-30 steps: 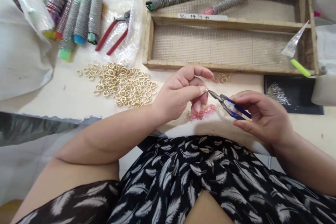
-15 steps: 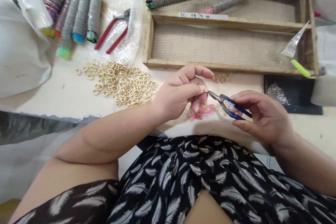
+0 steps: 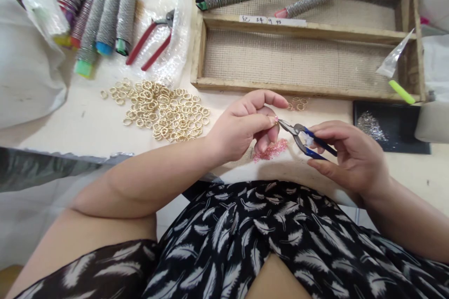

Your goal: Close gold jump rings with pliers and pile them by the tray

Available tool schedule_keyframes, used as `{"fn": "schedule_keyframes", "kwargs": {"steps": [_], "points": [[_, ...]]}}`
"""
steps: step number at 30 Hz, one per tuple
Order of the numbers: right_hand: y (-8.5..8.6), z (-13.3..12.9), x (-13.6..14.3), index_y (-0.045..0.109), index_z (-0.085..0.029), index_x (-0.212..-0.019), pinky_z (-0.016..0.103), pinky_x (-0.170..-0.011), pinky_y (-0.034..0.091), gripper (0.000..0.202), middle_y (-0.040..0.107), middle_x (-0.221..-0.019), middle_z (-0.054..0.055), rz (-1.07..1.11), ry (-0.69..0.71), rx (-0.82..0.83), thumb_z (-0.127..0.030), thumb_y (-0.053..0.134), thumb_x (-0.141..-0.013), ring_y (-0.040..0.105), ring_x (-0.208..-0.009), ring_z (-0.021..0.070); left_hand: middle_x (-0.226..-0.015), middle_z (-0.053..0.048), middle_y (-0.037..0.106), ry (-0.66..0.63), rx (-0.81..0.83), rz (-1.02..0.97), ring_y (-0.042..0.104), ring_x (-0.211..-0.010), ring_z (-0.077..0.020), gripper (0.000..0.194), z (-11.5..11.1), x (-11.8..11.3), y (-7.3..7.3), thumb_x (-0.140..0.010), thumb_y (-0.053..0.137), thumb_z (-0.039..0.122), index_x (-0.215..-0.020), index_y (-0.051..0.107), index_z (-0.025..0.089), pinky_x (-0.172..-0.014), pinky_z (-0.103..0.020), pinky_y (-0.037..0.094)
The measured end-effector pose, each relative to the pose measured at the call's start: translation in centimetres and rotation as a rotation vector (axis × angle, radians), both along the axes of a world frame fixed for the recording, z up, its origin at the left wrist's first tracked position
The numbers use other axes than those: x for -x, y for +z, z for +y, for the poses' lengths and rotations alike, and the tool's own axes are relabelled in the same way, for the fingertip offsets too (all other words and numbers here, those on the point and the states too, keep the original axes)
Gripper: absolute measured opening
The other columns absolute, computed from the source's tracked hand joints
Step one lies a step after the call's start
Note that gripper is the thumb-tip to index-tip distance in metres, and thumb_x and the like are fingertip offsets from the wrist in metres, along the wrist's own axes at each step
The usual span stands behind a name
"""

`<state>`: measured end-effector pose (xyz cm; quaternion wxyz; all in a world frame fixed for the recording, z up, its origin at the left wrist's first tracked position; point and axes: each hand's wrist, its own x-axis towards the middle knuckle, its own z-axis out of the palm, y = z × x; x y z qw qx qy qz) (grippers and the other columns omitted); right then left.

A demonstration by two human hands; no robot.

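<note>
Between thumb and fingertip, my left hand (image 3: pixel 247 124) pinches a tiny pinkish piece (image 3: pixel 276 119), too small to make out fully. My right hand (image 3: pixel 354 154) is wrapped round the blue handles of a pair of pliers (image 3: pixel 299 131). The pliers' narrow jaws point left, and their tips are at the pinched piece. Below my left fingers lies a heap of small pink beads (image 3: pixel 271 150) on a white patch. To the left of that hand spreads a pile of gold twisted rings (image 3: pixel 164 112). A few similar rings (image 3: pixel 298 103) lie just beyond my fingertips.
A wooden tray (image 3: pixel 298 88) with a mesh bottom holds two wire-wrapped rods. Red-handled pliers (image 3: pixel 154 42) and several coil-covered tubes (image 3: pixel 105 18) lie on plastic at the upper left. A black mat (image 3: pixel 407 131) bears silvery bits at right, near a yellow-green pen cap (image 3: pixel 401 92).
The pliers' tips have shifted very slightly right and the right hand's thumb a little left. Both hands keep their holds, and the view has moved a touch.
</note>
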<state>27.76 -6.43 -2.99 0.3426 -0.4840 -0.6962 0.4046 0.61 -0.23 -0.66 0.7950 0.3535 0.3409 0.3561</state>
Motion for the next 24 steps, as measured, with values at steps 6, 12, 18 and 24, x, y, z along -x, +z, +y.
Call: {"fn": "schedule_keyframes", "kwargs": {"steps": [6,12,18,24], "points": [[0.7,0.4,0.7,0.075,-0.036,-0.127,0.047,-0.086,0.068,0.046,0.078,-0.119,0.008,0.03,0.063,-0.06,-0.03,0.093,-0.085,0.076,-0.106,0.0304,-0.053,0.006,0.064,0.006,-0.006,0.0,0.05,-0.034,-0.0066,0.022,0.0,0.0,0.1,-0.083,0.061,0.008,-0.102,0.059,0.019,-0.035,-0.016,0.034],[1.3,0.7,1.4,0.077,-0.033,-0.123,0.038,-0.086,0.069,0.038,0.079,-0.112,0.006,0.166,0.074,0.023,-0.032,0.091,-0.088,0.078,-0.1,0.025,-0.057,0.006,0.066,-0.003,-0.076,-0.059,0.054,-0.039,-0.0055,0.019,0.0,0.1,-0.3,-0.085,0.063,0.009,-0.102,0.06,0.017,-0.039,-0.014,0.04],[1.0,0.5,1.3,0.079,-0.03,-0.12,0.035,-0.087,0.068,0.039,0.079,-0.116,0.007,0.299,-0.006,0.2,-0.035,0.095,-0.084,0.078,-0.096,0.0216,-0.067,0.005,0.072,-0.007,-0.111,-0.102,0.064,-0.048,-0.0058,0.015,0.0,0.2,-0.8,-0.085,0.073,0.014,-0.094,0.061,0.017,-0.047,-0.015,0.051],[0.8,0.5,1.3,0.081,-0.031,-0.12,0.033,-0.084,0.068,0.04,0.079,-0.115,0.005,0.363,0.002,0.227,-0.032,0.096,-0.083,0.076,-0.086,0.0173,-0.068,0.004,0.074,-0.012,-0.052,-0.085,0.069,-0.051,-0.0084,0.023,0.1,0.3,-0.8,-0.08,0.083,0.017,-0.091,0.062,0.016,-0.05,-0.017,0.056]]}}
